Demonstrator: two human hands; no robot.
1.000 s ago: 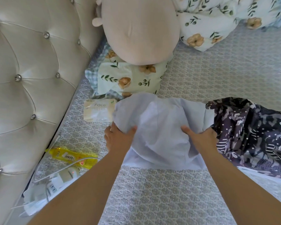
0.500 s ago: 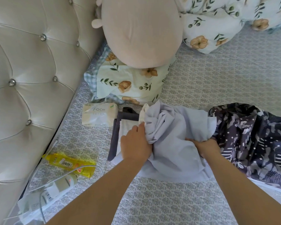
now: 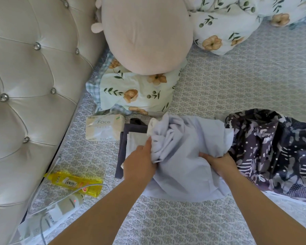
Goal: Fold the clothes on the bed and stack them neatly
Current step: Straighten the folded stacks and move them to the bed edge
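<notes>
On the bed [image 3: 237, 89], mid-frame: pale lilac garment [image 3: 184, 163], bunched and half gathered, lying partly over a flat stack [image 3: 129, 144] of folded pieces (dark one beneath, pale one on top).

Left hand [image 3: 140, 161]: fingers curled into the garment's crumpled left side, gripping a wad of cloth. Right hand [image 3: 217, 161]: fingers tucked under the right-hand fold, clutching cloth there; fingertips hidden by fabric.

Camo-print garment [image 3: 272, 152] lies unfolded just right of the lilac one, touching it. Tissue pack [image 3: 104, 128] sits just beside the stack's far-left corner. Yellow bottle [image 3: 76, 183] and a charger with cable [image 3: 67, 206] lie near the headboard [image 3: 30, 85]. Floral pillow [image 3: 138, 92] and round plush cushion [image 3: 145, 34] farther up the bed.

Step in hand, by my reading: working the lilac garment, either gathering it for a fold or setting it onto the stack. Which, I cannot tell. It is not yet a neat rectangle.

Next move likely calls for flattening the wadded left side, squaring edges, then aligning it over the stack. Thin limp cloth will slump; both hands needed. Camo piece not yet folded.
</notes>
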